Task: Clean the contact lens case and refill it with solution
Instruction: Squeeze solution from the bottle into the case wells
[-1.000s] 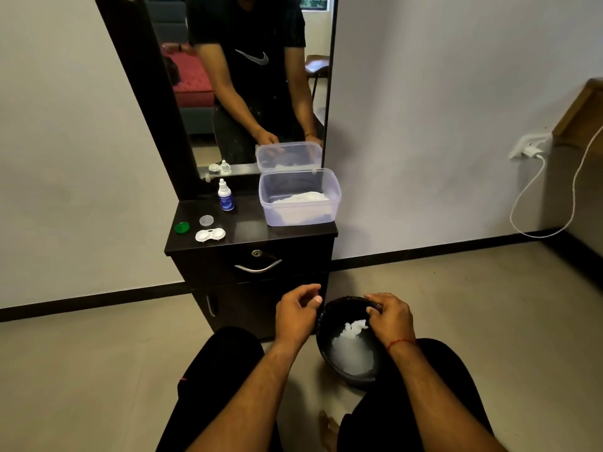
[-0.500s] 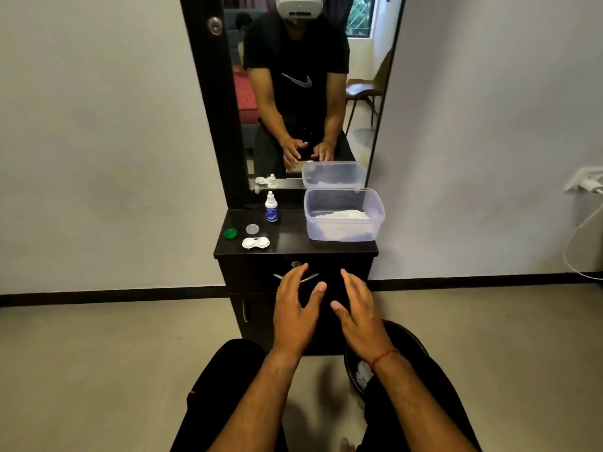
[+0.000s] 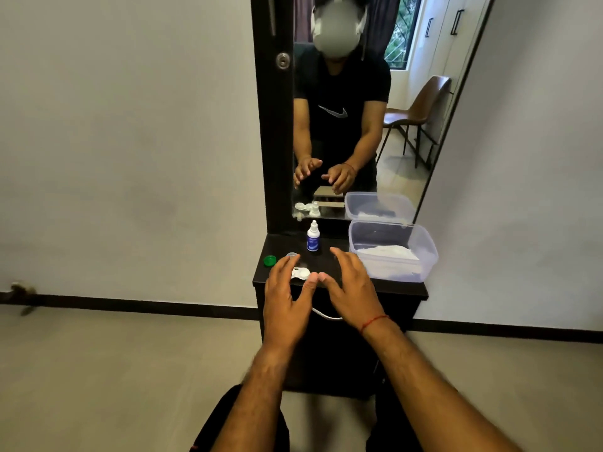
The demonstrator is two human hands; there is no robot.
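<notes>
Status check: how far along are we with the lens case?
Done: the lens case lies open on the dresser top, its green cap and clear cap off beside it. Whether it is wiped clean, I cannot tell. In hand: nothing; the left hand and right hand hover open over the case. Left: refill from the solution bottle, standing untouched behind, then put the caps back on.

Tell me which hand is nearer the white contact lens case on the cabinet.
Left. The left hand is at the lens case, partly covering it; the right hand is off to the case's right.
</notes>
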